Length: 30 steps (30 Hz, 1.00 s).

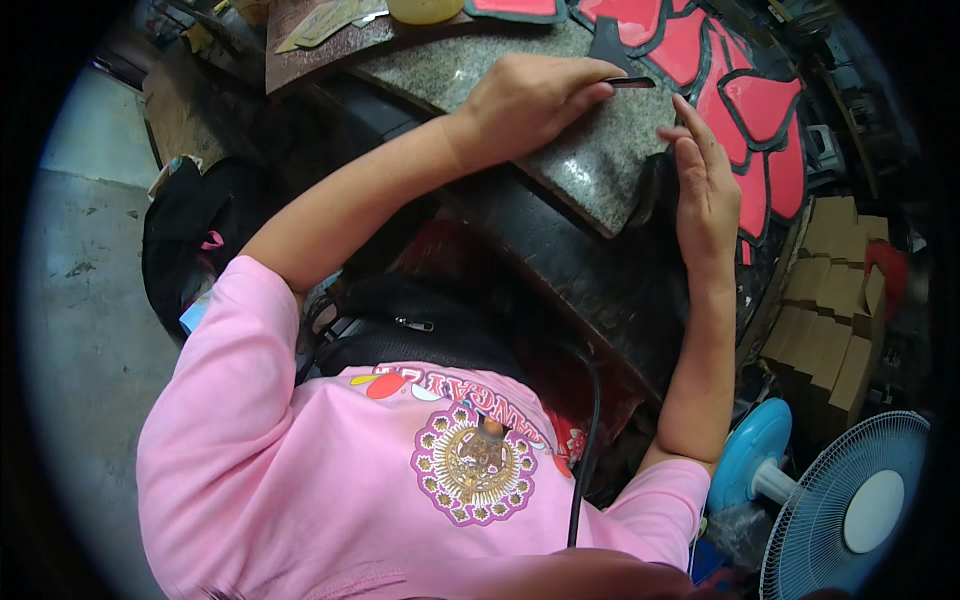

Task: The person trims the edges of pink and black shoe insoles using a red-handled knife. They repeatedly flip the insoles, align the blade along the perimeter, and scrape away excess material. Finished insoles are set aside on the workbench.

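Note:
My left hand point(535, 105) reaches over a speckled grey stone slab point(590, 180). Its thumb and fingers are closed on a small thin piece with a black edge and a pinkish face point(632, 83). Beside the slab's right edge is my right hand point(708, 195), its fingers stretched upward and slightly apart, with nothing visible in them. The fingertips of this hand are a little blurred, and its palm side is partly hidden. Just right of it lie flat red-pink pieces with black borders point(762, 105), spread in overlapping rows.
A brown board point(300, 65) carries papers and a yellowish round container point(425, 8) at the back left. Stacked cardboard boxes point(825, 310) stand at the right, near a blue-and-white fan point(850, 510). A black cable point(590, 440) hangs before my shirt.

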Tool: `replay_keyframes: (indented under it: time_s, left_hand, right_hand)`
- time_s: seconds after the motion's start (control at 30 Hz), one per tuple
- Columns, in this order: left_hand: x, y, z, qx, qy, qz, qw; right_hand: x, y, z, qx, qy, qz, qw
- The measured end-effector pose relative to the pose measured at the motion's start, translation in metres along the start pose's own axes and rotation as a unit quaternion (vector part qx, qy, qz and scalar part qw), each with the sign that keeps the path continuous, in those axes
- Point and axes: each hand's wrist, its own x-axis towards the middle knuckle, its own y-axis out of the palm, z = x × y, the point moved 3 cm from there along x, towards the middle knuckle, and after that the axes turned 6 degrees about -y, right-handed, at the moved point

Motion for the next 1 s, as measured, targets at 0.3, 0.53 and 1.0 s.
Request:
replay_keyframes:
  time_s: [0.3,0.53,1.0]
  left_hand:
    - [-0.002,0.009,-0.06,-0.012,0.285,0.048,0.957]
    - [0.046,0.024,-0.002,0.017,0.175,0.049,0.983]
    - [0.036,0.062,0.033,0.075,0.041,0.216,0.973]
  right_hand:
    - [0.005,-0.009,0.005,0.236,0.042,-0.039,0.97]
    - [0.012,-0.082,0.01,0.055,-0.087,-0.288,0.952]
    - [0.023,-0.233,0.074,-0.084,-0.317,-0.487,0.81]
